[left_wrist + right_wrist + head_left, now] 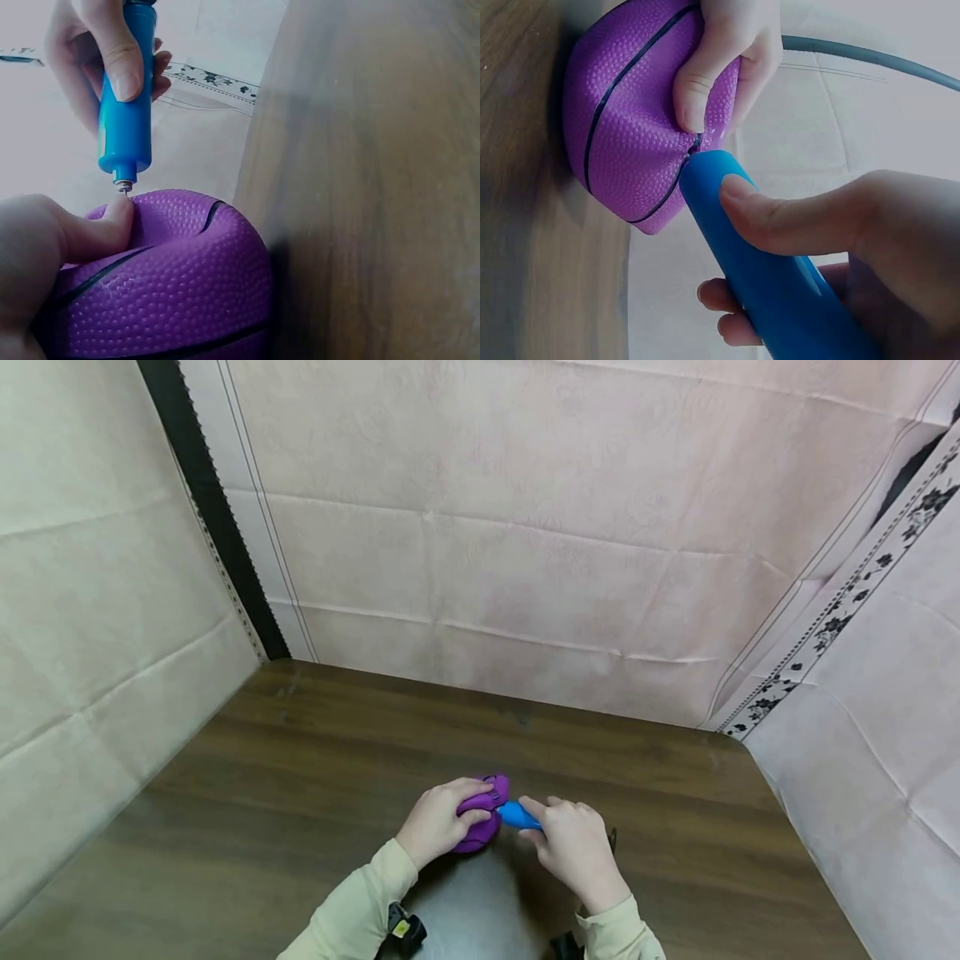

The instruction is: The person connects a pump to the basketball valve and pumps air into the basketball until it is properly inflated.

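Observation:
A purple ball (172,292) with black lines and a pebbled skin rests on the table, partly caved in. My left hand (441,820) grips it, the thumb pressing into the dented side. In my right hand (576,847) is a blue hand pump (750,262), its barrel held between thumb and curled fingers. The pump's metal tip meets the ball close to the left thumb, as the left wrist view shows. How deep the needle sits in the ball cannot be told. The pump's rear end is hidden by the right hand in the head view.
The brown wood-grain table (337,760) spreads around both hands. Pale cloth walls (525,527) stand at its back and both sides, the right one with a floral border (832,622). A black wrist camera (406,930) sits at the left sleeve.

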A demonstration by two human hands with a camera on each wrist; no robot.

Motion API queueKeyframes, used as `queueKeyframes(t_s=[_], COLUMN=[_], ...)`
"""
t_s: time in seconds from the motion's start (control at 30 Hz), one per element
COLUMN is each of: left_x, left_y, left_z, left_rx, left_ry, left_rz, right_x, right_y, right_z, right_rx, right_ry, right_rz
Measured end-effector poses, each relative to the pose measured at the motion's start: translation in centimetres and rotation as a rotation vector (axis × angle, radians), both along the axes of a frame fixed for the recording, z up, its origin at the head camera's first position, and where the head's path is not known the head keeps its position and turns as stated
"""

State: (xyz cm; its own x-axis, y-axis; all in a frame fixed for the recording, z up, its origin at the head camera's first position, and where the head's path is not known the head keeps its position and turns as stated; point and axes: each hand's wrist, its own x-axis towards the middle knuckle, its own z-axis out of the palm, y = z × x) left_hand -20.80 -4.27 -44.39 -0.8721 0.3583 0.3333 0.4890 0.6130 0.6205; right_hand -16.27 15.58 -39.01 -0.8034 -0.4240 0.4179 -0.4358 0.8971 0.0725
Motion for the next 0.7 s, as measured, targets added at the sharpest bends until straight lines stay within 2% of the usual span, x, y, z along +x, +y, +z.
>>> queueKeyframes(t_s=[0.13,0.27,0.37,0.5,0.7], left_x=[0.1,0.1,0.0,-0.1,-0.1], left_y=[0.2,0.3,0.3,0.4,0.4], left_z=[-0.2,-0.6,-0.9,-1.3,-1.5], left_rx=[-0.067,-0.138,-0.158,-0.150,-0.149], left_ry=[0.155,0.324,0.414,0.459,0.480], left_rz=[-0.013,0.009,0.022,0.027,0.031], right_x=[0.1,0.3,0.4,0.3,0.1], right_y=[-0.1,-0.4,-0.7,-1.1,-1.7], right_z=[0.1,0.3,0.4,0.2,-0.3], right_rx=[0.000,0.004,-0.009,-0.037,-0.058], right_ry=[0.001,0.048,0.075,0.072,0.054], right_rz=[0.015,0.023,0.014,-0.008,-0.045])
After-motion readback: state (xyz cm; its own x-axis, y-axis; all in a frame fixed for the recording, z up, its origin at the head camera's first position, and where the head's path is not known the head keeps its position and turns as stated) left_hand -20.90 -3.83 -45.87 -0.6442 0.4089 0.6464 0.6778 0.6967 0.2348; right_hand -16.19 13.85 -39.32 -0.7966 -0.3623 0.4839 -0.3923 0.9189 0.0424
